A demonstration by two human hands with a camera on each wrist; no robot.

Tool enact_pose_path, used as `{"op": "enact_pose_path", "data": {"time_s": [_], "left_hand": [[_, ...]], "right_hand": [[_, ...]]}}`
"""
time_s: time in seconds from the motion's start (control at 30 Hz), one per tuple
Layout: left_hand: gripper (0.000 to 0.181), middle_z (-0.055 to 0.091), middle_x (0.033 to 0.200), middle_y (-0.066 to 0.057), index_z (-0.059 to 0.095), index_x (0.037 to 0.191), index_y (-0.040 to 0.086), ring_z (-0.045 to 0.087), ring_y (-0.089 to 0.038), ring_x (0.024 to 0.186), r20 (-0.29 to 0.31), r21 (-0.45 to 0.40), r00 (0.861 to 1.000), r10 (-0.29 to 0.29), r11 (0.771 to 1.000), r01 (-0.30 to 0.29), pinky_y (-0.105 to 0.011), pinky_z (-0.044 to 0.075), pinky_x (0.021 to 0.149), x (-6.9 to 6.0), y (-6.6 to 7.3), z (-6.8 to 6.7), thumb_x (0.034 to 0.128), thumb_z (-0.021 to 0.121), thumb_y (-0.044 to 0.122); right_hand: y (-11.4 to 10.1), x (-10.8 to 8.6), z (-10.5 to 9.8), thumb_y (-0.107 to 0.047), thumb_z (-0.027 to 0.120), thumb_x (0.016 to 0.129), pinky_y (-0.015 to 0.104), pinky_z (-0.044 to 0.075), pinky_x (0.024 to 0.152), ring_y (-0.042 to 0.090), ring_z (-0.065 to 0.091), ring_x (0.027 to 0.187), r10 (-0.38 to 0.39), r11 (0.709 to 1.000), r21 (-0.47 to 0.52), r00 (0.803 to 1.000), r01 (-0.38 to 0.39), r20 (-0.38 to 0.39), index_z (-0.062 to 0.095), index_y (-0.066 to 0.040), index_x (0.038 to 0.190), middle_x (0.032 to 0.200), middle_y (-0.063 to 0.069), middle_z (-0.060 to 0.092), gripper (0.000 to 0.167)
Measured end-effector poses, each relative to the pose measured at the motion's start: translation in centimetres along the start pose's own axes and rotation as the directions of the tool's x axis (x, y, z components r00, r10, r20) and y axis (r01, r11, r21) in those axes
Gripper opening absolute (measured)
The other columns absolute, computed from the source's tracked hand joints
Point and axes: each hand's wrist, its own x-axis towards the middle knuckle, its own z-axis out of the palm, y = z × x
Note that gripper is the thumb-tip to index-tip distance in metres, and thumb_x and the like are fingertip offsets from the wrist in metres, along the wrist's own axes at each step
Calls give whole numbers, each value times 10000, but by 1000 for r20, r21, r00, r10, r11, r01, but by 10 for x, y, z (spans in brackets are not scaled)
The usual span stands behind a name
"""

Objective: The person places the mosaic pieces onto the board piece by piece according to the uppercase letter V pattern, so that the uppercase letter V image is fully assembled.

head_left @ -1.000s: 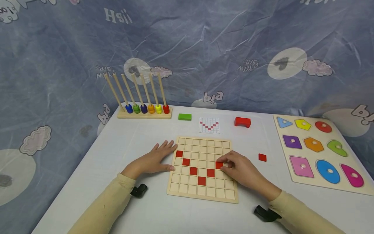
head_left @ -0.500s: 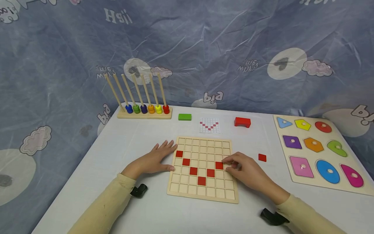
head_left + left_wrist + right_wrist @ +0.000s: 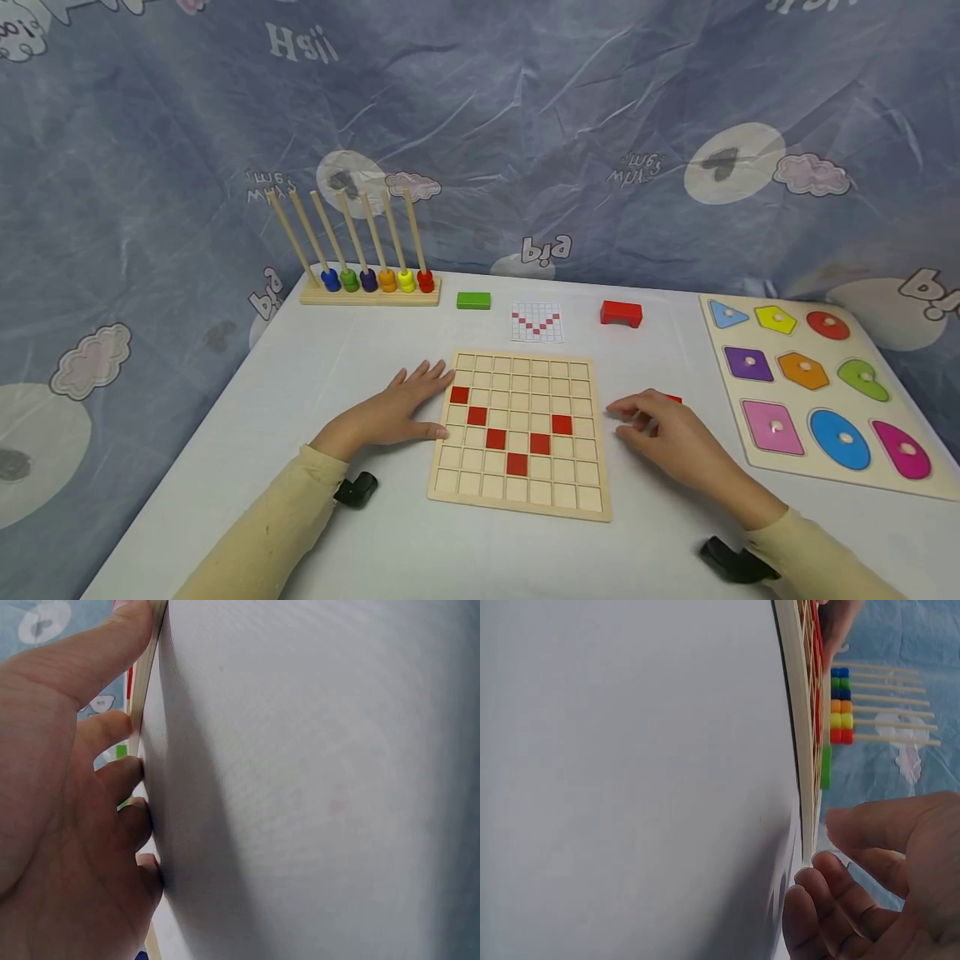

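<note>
A wooden grid board (image 3: 519,508) lies on the table with several red square tiles in its cells, forming most of a V. My left hand (image 3: 397,408) rests flat at the board's left edge, its thumb and fingertips touching the frame, as the left wrist view also shows. Just off the board's right edge, my right hand (image 3: 667,433) hovers with loosely bent fingers and nothing between them. A loose red tile (image 3: 674,399) lies mostly hidden behind that hand. Beyond the board lies a small pattern card (image 3: 537,322) printed with a V on a grid.
A green block (image 3: 473,301) and a red arch block (image 3: 621,313) flank the card. At the back left stands a wooden peg rack (image 3: 367,297) with coloured beads. A knobbed shape puzzle (image 3: 813,429) covers the table's right side. Behind hangs a blue printed curtain (image 3: 480,150).
My right hand has let go of the red tile in the board's right part and moved right, off the board, now partly covering the loose tile. The left hand stays put.
</note>
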Motion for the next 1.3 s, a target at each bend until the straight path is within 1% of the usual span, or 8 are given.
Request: {"op": "enact_pose_path", "data": {"time_s": [0.17,0.33,0.43,0.53,0.63,0.77,1.17,1.3], "left_hand": [[947,134,1694,-116,243,1630,126,23,-334,1564,-4,-5,1000,0,1000,0,-563,0,1242,0,-1,0,906,739,485],[944,138,1693,-114,247,1629,125,26,-333,1565,-8,-6,1000,2,1000,-2,-559,-1,1243,0,-1,1,907,738,484],[943,138,1693,-114,247,1629,125,27,-334,1564,-9,-5,1000,5,1000,-5,-557,-1,1244,0,-2,1,908,737,484],[940,134,1694,-114,246,1629,127,24,-332,1565,-8,-10,1000,7,1000,-7,-555,-6,1244,0,-1,0,910,739,476],[939,131,1695,-112,246,1630,129,21,-331,1565,-6,-12,1000,5,1000,-5,-554,-7,1244,0,-1,0,910,739,477],[946,127,1695,-108,239,1632,134,16,-327,1565,-4,-9,1000,1,1000,-1,-552,-7,1244,0,-1,0,908,737,485],[957,127,1696,-103,232,1634,142,11,-325,1565,-3,-4,1000,-8,1000,8,-556,-7,1244,1,-1,0,902,738,494],[952,128,1696,-107,230,1634,140,13,-328,1565,-2,-4,1000,-5,1000,5,-558,-2,1243,1,-1,0,907,737,487]], "right_hand": [[15,-3,-10,-61,788,874,245,527,689,111,577,829,25,999,-25,999,-26,-24,749,-128,1149,1010,-15,670,286],[29,-5,-18,-77,795,874,237,523,684,143,575,834,59,997,-54,997,-62,-49,747,-117,1163,978,-3,657,296],[37,-6,-22,-78,803,867,228,517,671,176,575,843,74,994,-69,995,-79,-69,748,-95,1171,972,28,642,309],[43,-7,-24,-74,810,858,224,509,648,216,573,856,96,992,-78,992,-103,-84,741,-71,1193,1003,87,615,342],[48,-7,-26,-73,810,857,223,504,627,252,569,873,133,987,-76,988,-140,-83,721,-44,1224,1039,140,585,379],[51,-7,-28,-77,799,865,229,502,625,266,565,878,174,981,-73,982,-179,-71,701,-26,1245,1054,165,574,396],[57,-3,-29,-75,766,895,272,499,645,264,545,867,182,977,-103,982,-186,-49,704,-24,1228,1072,190,610,343],[58,-3,-28,-62,764,894,263,492,641,260,542,864,177,978,-103,983,-181,-46,713,-19,1221,1063,182,613,333]]}}
